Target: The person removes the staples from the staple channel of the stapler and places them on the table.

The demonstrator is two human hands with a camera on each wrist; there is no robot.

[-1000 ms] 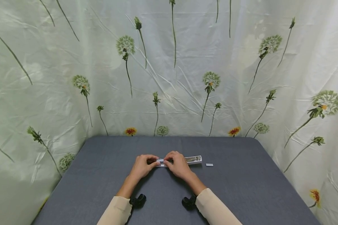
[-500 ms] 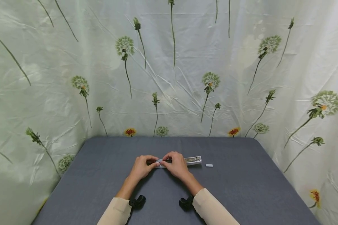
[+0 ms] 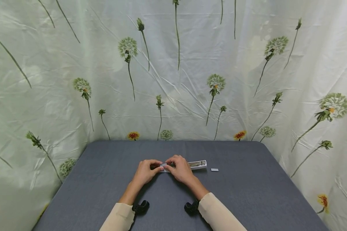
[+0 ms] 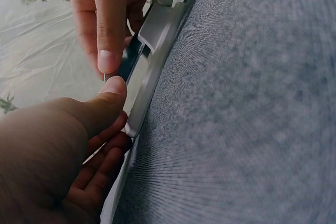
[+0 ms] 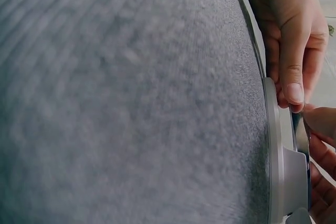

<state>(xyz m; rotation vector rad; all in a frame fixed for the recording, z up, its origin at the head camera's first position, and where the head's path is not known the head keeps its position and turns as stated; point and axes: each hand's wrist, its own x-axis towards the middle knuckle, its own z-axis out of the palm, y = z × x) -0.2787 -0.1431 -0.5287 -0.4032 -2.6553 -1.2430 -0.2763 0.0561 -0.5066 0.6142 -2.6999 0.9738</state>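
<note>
An opened stapler [image 3: 199, 165] lies lengthwise on the table in the head view, its white top part with metal rails showing past my right hand. My left hand [image 3: 146, 170] grips the stapler's left end between thumb and fingers. At that same end, my right hand [image 3: 181, 168] pinches a small grey staple strip [image 3: 163, 165], which the fingers partly hide. Both thumbs come close together above the dark metal rail [image 4: 127, 65] in the left wrist view. Beneath it shows the stapler's grey base [image 5: 273, 145] in the right wrist view.
A second small staple strip [image 3: 214, 170] lies on the dark grey tabletop [image 3: 237, 199], right of the stapler. Behind the table hangs a pale curtain [image 3: 191, 106] with printed dandelions. Black wrist mounts [image 3: 141, 207] sit under both forearms.
My right hand has shifted slightly left with the staple strip, closer to the left fingertips. The left hand and the stapler have stayed almost in place.
</note>
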